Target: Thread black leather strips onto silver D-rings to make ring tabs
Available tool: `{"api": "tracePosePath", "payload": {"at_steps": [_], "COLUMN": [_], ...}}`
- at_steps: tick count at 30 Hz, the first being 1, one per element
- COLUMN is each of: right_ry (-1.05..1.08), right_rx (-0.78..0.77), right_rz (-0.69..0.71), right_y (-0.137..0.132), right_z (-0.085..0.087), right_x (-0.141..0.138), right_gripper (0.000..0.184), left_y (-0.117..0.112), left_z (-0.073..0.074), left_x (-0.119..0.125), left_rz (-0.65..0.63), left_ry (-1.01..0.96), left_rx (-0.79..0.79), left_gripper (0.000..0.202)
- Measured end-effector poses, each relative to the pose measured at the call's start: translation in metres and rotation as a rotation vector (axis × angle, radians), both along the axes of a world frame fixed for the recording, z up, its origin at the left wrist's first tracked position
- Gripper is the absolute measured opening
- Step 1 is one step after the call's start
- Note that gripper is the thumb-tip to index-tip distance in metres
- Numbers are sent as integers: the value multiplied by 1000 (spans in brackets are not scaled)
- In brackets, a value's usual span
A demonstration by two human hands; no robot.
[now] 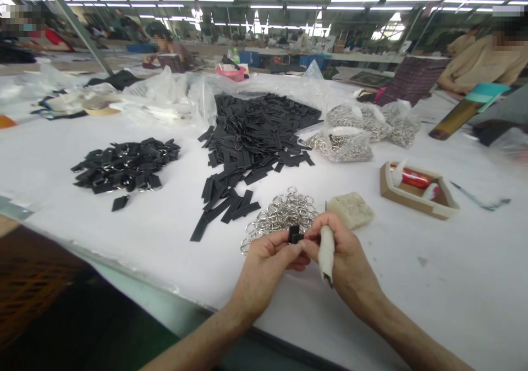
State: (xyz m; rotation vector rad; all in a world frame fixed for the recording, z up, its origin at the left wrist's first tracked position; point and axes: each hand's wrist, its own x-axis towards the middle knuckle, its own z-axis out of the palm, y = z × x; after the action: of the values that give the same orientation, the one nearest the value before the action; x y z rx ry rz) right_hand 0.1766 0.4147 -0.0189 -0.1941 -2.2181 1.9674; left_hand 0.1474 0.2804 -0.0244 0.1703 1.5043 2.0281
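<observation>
The left hand (264,272) has its thumb and forefinger clamped together on one small folded black strip (294,234). The right hand (346,255) curls its fingers around one white-wrapped tool (325,253), with a thin metal point showing above the fist, and its forefinger meets the strip's other side. Just beyond, at 12 o'clock, lies one loose heap of smooth silver metal rings (282,217) on the white-covered table (412,272). One pale, rough block (350,210) sits at 1 o'clock, and one cardboard tray (416,189) holding a red tube (410,176) sits at 2. Farther out are one large pile of flat black strips (256,140) at 12, a smaller heap of black strips with rings (124,165) at 10, and at least three clear plastic bags of rings (350,134) at 1.
</observation>
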Motion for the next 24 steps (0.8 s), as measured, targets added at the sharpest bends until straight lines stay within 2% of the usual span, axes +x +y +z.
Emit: {"api": "tracePosePath", "payload": {"at_steps": [24], "right_ry": [91], "right_rx": [-61], "right_rz": [5], "right_y": [4], "right_z": [-5], "right_x": [-5], "right_gripper": [17], "left_y": [4], "left_z": [4], "left_x": [4], "left_rz": [101], "left_ry": [-8], "left_rx": [-75], "left_gripper": [13]}}
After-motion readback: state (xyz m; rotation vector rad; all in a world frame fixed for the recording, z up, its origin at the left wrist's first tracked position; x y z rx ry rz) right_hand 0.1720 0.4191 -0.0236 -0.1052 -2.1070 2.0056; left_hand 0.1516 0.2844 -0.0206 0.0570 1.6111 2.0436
